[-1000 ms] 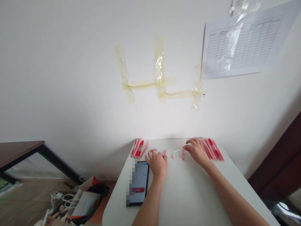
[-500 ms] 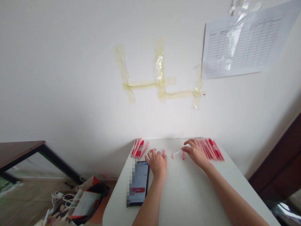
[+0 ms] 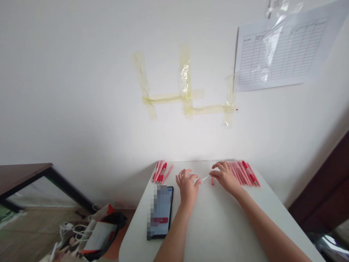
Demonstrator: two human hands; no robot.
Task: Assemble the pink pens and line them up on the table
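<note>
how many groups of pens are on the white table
2: the left group lies beyond the phone, near the wall; the right group lies beside the right hand, which may hide some of its pens.

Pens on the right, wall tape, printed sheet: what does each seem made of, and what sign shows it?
Pens: probably smooth plastic, judging by their even pink and red colouring.
Tape: apparently thin, glossy plastic film, yellowed, since it looks see-through, creased and shiny in places.
Sheet: likely paper, given its flat white face and printed grid; bright glare suggests a clear, glossy covering.
</note>
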